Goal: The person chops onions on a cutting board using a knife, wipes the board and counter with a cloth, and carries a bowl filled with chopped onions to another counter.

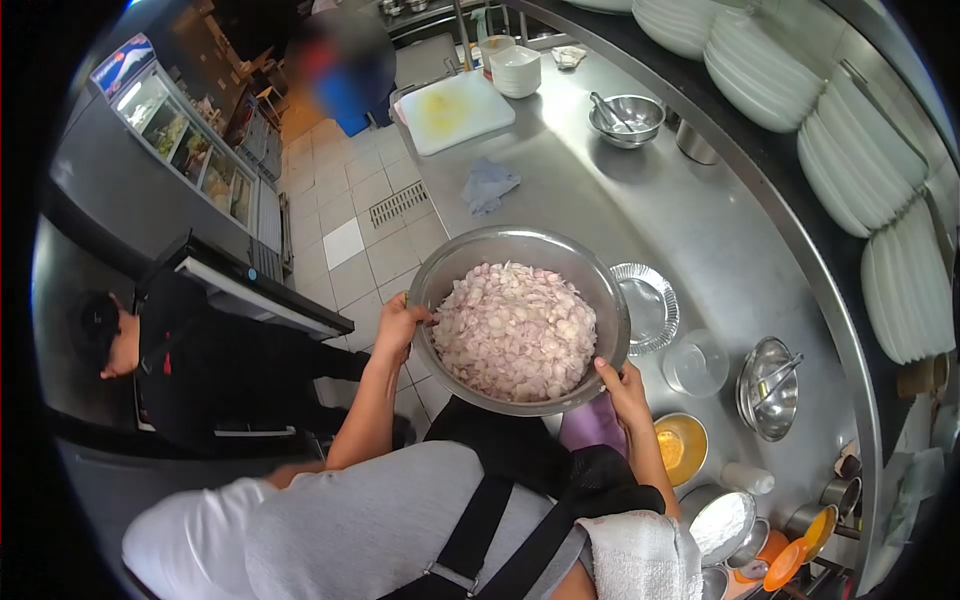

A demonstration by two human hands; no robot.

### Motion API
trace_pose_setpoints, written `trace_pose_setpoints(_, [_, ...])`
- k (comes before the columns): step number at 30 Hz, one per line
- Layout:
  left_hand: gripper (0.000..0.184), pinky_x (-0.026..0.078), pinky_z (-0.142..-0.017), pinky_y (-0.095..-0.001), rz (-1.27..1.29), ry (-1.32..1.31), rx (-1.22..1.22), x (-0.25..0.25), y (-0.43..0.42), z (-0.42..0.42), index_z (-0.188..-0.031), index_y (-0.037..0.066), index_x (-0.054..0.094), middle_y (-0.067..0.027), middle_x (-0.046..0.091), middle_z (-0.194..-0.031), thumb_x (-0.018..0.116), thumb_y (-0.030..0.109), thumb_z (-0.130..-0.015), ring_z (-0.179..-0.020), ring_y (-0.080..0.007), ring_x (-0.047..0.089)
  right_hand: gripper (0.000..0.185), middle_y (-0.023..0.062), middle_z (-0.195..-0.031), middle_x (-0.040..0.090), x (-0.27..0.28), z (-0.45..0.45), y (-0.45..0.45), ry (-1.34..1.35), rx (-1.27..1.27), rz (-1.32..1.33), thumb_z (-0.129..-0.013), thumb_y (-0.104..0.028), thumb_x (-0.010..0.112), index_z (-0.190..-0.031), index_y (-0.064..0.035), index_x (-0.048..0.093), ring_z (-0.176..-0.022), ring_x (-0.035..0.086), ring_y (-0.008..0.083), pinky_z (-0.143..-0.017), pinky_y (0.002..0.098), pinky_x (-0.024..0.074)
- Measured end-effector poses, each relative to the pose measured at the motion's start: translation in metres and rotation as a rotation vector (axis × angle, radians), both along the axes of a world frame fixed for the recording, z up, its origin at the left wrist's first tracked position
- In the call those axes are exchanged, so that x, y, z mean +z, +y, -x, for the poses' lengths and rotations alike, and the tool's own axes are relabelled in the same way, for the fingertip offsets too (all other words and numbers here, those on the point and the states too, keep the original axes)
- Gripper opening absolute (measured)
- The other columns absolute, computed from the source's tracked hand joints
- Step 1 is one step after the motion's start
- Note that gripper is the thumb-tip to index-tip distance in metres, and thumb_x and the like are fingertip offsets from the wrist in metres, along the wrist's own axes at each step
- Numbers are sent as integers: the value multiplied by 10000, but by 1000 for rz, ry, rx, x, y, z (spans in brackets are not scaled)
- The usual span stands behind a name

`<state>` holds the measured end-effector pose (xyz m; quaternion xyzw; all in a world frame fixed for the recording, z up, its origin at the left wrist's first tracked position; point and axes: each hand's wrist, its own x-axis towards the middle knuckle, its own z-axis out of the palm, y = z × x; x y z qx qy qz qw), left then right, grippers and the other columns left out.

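Note:
Between my hands is a large metal bowl (608,300), heaped with pieces of what look like peeled, sliced pinkish-white shallots (515,335). My left hand (398,325) grips the bowl's left rim, with the thumb over the edge. At the lower right rim, my right hand (625,395) holds the other side, its thumb on top and the other fingers partly hidden. The bowl is in front of my body, near the edge of the steel counter (560,200). Just beyond its right side lies a round foil tray (650,308).
A clear plastic tub (696,363), metal bowls with utensils (768,390), a bowl of yellow food (682,448) and a white cutting board (457,112) are on the counter. Plates (765,70) stack on the shelf above. A person in black (230,350) stands at the left.

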<state>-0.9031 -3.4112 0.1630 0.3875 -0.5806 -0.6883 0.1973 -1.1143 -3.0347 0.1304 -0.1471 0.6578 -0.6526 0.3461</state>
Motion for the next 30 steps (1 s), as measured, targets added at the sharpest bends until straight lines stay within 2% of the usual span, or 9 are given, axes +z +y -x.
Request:
trace_pose_setpoints(9, [257, 583, -728, -315, -96, 66, -98, -19, -105, 100, -1034, 6, 682, -83, 739, -869, 654, -68, -789, -760, -182, 706, 421, 76, -1177, 738, 36, 73, -89, -34, -100, -133, -1034, -297, 719, -1291, 34, 681, -1061, 638, 152, -968, 329, 493])
trace_pose_setpoints(13, [319, 552, -731, -279, -12, -35, -179, -51, -195, 193, -1097, -10, 684, -76, 753, -914, 669, -77, -785, -795, -146, 692, 438, 45, -1096, 726, -6, 120, -167, -98, -211, -126, -1025, -324, 735, -1293, 17, 672, -972, 631, 139, -904, 303, 494])
trace_pose_setpoints(17, [309, 538, -704, -267, -15, -8, -332, -114, -264, 245, -1133, 19, 692, -37, 726, -912, 790, 260, -966, -772, -109, 659, 481, 30, -1161, 694, -34, 143, -218, -273, -332, -376, -1038, -429, 707, -1290, -20, 670, -1019, 599, 125, -897, 315, 499])
trace_pose_setpoints(18, [373, 538, -660, -284, -10, -185, -436, -99, -293, 251, -1136, 9, 703, 1, 654, -798, 771, 349, -1000, -717, -111, 627, 553, 76, -1329, 668, -34, 144, -229, -234, -421, -364, -1060, -448, 664, -1440, -50, 608, -1160, 621, 178, -971, 374, 521])
trace_pose_setpoints(21, [385, 509, -604, -268, -128, -148, -407, -86, -340, 247, -1039, 18, 692, 21, 588, -739, 751, 398, -1008, -647, -100, 587, 686, 171, -1587, 517, -12, 129, -239, -214, -583, -247, -1088, -419, 612, -1649, -100, 383, -1409, 558, 314, -1089, 459, 514])
trace_pose_setpoints(23, [387, 505, -596, -268, -204, -256, -508, -110, -370, 203, -992, 26, 687, 17, 598, -734, 749, 408, -1008, -636, -100, 587, 689, 180, -1573, 528, 6, 77, -222, -285, -583, -345, -1095, -446, 588, -1656, -113, 367, -1414, 550, 339, -1110, 506, 493])
trace_pose_setpoints(26, [431, 506, -591, -274, -141, -346, -637, -164, -420, 144, -864, 49, 678, 9, 615, -707, 757, 455, -986, -634, -97, 590, 648, 186, -1495, 600, 12, 17, -238, -371, -424, -379, -1088, -431, 609, -1615, -93, 443, -1273, 651, 320, -1048, 455, 537])
trace_pose_setpoints(28, [450, 552, -654, -309, -41, -608, -695, -215, -435, 91, -917, 26, 738, -42, 699, -738, 766, 472, -966, -677, -127, 664, 688, 209, -1432, 631, 0, -24, -262, -475, -352, -338, -1083, -472, 602, -1624, -89, 419, -1168, 698, 313, -999, 421, 561])
trace_pose_setpoints(30, [528, 591, -772, -373, 71, -811, -805, -208, -425, 17, -1067, 1, 782, -124, 786, -859, 768, 513, -941, -787, -196, 752, 718, 217, -1395, 648, 4, -67, -277, -591, -319, -325, -1090, -506, 573, -1647, -99, 375, -1130, 710, 309, -974, 417, 570])
